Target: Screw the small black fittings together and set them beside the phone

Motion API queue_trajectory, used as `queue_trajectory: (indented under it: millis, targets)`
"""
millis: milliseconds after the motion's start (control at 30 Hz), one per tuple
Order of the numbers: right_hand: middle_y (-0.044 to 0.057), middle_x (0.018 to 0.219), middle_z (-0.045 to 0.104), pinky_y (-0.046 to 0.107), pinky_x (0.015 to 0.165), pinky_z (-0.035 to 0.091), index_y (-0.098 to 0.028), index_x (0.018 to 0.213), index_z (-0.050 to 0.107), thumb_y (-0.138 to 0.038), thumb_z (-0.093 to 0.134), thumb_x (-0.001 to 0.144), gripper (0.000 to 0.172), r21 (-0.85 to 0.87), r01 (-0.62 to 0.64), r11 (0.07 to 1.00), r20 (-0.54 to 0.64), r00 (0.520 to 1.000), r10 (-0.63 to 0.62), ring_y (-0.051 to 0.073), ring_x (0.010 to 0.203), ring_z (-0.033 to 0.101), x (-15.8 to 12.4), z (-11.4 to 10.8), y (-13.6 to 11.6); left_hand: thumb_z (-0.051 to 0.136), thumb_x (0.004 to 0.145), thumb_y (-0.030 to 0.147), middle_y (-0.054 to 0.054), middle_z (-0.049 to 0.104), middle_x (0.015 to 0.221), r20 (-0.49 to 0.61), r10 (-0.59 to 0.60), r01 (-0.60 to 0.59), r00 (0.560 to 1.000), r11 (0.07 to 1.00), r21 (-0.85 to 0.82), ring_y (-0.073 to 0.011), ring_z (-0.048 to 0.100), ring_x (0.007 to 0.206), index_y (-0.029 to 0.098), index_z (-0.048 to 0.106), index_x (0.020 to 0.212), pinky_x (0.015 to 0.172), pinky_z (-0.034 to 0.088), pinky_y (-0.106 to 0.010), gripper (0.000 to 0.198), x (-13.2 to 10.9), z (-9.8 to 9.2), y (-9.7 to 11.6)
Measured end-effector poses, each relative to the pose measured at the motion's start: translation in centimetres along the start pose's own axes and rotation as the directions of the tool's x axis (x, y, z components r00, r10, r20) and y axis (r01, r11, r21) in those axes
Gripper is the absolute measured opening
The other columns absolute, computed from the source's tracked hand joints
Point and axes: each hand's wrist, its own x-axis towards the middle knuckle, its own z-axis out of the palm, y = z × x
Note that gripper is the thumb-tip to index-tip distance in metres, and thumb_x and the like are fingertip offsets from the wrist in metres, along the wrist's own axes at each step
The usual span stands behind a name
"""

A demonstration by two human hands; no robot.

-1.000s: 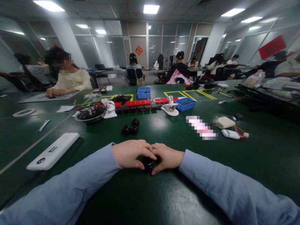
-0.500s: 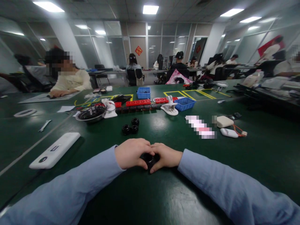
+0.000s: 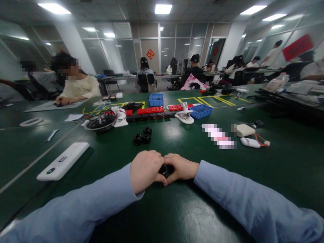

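L hand (image 3: 146,168): curled round blk pc (image 3: 164,170);
R hand (image 3: 181,167): same, opp. side;
Progress: pc in our grip, mostly hidden, can't tell how done;
Other 3 pcs (image 3: 146,138): beyond, untouched

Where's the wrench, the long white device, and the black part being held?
Wrench (image 3: 52,135): head view, middle of its handle.
Long white device (image 3: 68,159): head view, upper face.
Black part (image 3: 165,170): head view, uncovered portion.
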Motion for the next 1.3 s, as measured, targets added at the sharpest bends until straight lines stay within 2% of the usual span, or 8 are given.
queue_trajectory:
  millis: [300, 700, 1100, 1300]
  targets:
    - [0.004, 0.087, 0.061, 0.030, 0.074, 0.041, -0.016, 0.098, 0.063, -0.047, 0.076, 0.058, 0.052, -0.049, -0.008, 0.999, 0.003, 1.000, 0.008, 0.019, 0.080, 0.053, 0.0, 0.0, -0.1, 0.064, 0.071, 0.054, -0.012, 0.065, 0.081, 0.000, -0.101, 0.101, 0.995, 0.994, 0.046, -0.0288, 0.061, 0.079, 0.008, 0.066, 0.084, 0.066, 0.045, -0.035, 0.048, 0.0, 0.0, 0.7]
    - [0.004, 0.084, 0.060, 0.030, 0.071, 0.040, -0.015, 0.087, 0.062, -0.051, 0.075, 0.058, 0.048, -0.081, -0.020, 0.997, 0.007, 1.000, 0.020, 0.019, 0.078, 0.052, 0.0, -0.1, -0.4, 0.058, 0.072, 0.061, -0.013, 0.065, 0.074, -0.100, -0.163, 0.171, 0.982, 0.982, 0.076, -0.0285, 0.062, 0.070, 0.010, 0.065, 0.078, 0.060, 0.046, -0.035, 0.052, 0.3, 1.3, 0.7]
    - [0.004, 0.081, 0.059, 0.030, 0.070, 0.039, -0.015, 0.086, 0.061, -0.053, 0.073, 0.059, 0.048, -0.124, -0.013, 0.992, 0.013, 1.000, 0.015, 0.019, 0.077, 0.051, 0.0, -0.1, -0.3, 0.050, 0.076, 0.064, -0.013, 0.065, 0.071, -0.123, -0.233, 0.245, 0.965, 0.964, 0.101, -0.0270, 0.063, 0.069, 0.012, 0.065, 0.074, 0.057, 0.044, -0.030, 0.055, 0.2, 1.5, 1.3]
    - [0.003, 0.079, 0.057, 0.029, 0.068, 0.039, -0.015, 0.084, 0.061, -0.053, 0.074, 0.058, 0.048, -0.121, -0.028, 0.992, 0.020, 0.999, 0.030, 0.018, 0.075, 0.050, 0.1, -0.1, -0.4, 0.040, 0.076, 0.071, -0.014, 0.065, 0.071, -0.118, -0.231, 0.243, 0.966, 0.964, 0.104, -0.0276, 0.064, 0.069, 0.011, 0.065, 0.074, 0.057, 0.044, -0.031, 0.065, 0.2, 1.5, 1.2]
